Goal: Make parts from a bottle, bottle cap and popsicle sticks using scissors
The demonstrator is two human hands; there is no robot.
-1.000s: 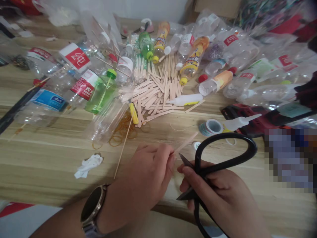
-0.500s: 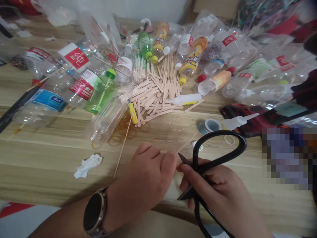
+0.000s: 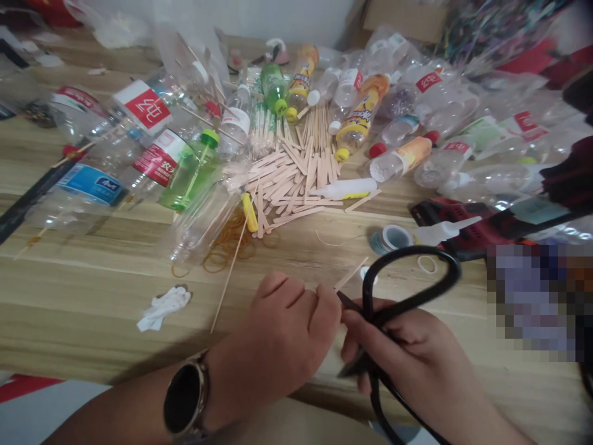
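My left hand [image 3: 290,334], wearing a round dark watch [image 3: 183,395], is closed with its knuckles up; whatever its fingers hold is hidden beneath them. In my right hand [image 3: 412,355] is a pair of scissors [image 3: 419,256] with big black looped handles, blades towards the left hand. Thumb and fingertips of the right hand meet the left fingers. A short thin wooden strip [image 3: 352,273] shows just past the left knuckles, by the blade tip; I cannot tell whether it is held. Left of that hand, a long thin stick [image 3: 227,278] slants over the table.
Several wooden craft sticks [image 3: 287,185] lie heaped mid-table, with rubber bands [image 3: 234,238] and a glue bottle [image 3: 349,187] nearby. Plastic bottles [image 3: 171,167] crowd the left, back and right. A wire spool [image 3: 393,238], red-black tool [image 3: 463,228] and crumpled tissue [image 3: 164,307] also lie there.
My left hand has shifted slightly right, closer to the right fingers. The scissors stay in my right hand, their blade tip a little lower and further right.
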